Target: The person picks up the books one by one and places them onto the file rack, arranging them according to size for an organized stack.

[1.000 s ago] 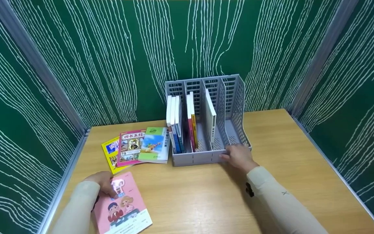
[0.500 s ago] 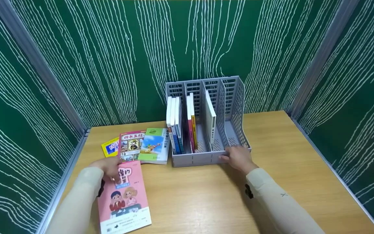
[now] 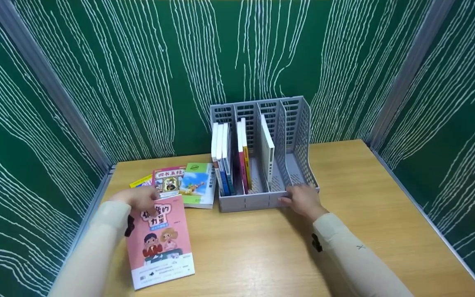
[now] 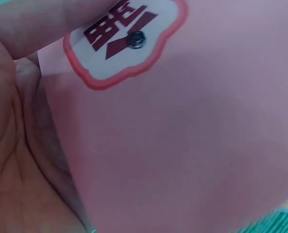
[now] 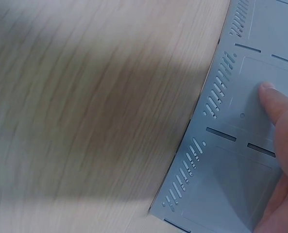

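Observation:
My left hand (image 3: 140, 200) pinches a pink book (image 3: 161, 243) by its upper left edge, the thumb lying across the cover near the title. Two cartoon children and a white bottom band show on that cover. In the left wrist view the pink cover (image 4: 182, 126) fills most of the picture, with the palm beside its edge. My right hand (image 3: 303, 202) grips the low front edge of a grey file rack (image 3: 243, 203) at its right end. Its thumb presses on the rack's front face (image 5: 231, 184) in the right wrist view, fingers over the edge.
Left of the rack lie overlapping books: a green and blue one (image 3: 196, 185), a pink comic-cover one (image 3: 167, 181) and a yellow one (image 3: 142, 181), partly covered. Several books (image 3: 223, 161) stand in the rack's left compartments, and a white one (image 3: 267, 148) leans in the third. Green walls surround the wooden table (image 3: 241, 255).
My left hand has moved up the table with the pink book, which has turned more upright in view and now overlaps the yellow book. The right hand stays on the rack.

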The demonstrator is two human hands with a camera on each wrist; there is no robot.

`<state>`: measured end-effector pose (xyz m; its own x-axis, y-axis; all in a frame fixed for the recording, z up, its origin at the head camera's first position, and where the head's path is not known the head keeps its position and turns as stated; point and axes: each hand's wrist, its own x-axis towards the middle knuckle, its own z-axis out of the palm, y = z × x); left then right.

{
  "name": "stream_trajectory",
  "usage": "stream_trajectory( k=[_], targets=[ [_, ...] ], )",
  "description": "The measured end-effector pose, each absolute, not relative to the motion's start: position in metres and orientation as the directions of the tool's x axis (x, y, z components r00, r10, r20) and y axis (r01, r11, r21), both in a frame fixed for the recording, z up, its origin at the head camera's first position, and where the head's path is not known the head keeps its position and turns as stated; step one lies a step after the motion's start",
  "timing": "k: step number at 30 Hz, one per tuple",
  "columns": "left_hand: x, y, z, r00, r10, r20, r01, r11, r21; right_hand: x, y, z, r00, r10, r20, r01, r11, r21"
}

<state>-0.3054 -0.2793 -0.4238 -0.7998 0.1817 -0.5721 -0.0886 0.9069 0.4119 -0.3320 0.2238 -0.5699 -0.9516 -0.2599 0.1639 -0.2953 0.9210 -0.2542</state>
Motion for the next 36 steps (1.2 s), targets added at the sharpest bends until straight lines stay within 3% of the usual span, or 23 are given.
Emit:
stream_trajectory(
  k=[5, 12, 20, 31, 36],
  targets=[
    [-0.306, -0.272, -0.41, -0.828, 0.215, -0.518, -0.065, 0.881, 0.468, -0.332, 0.224, -0.57, -0.954, -0.259, 0.149, -0.29, 0.922, -0.256],
    [-0.306, -0.269, -0.401, -0.846, 0.369, -0.384, 0.081, 0.802, 0.592, -0.332, 0.222, -0.571, -0.959, -0.239, 0.153, -0.271, 0.93, -0.249],
    [-0.305, -0.266, -0.405, -0.86, 0.429, -0.278, 0.111, 0.688, 0.718, -0.332, 0.218, -0.569, -0.965, -0.231, 0.12, -0.255, 0.931, -0.26],
    [-0.306, -0.261, -0.427, -0.905, 0.405, -0.126, 0.119, 0.528, 0.841, -0.332, 0.22, -0.571, -0.959, -0.242, 0.148, -0.274, 0.927, -0.256],
    [-0.305, -0.255, -0.445, -0.917, 0.377, -0.129, 0.039, 0.406, 0.913, -0.331, 0.221, -0.57, -0.957, -0.243, 0.159, -0.279, 0.922, -0.268]
  ],
)
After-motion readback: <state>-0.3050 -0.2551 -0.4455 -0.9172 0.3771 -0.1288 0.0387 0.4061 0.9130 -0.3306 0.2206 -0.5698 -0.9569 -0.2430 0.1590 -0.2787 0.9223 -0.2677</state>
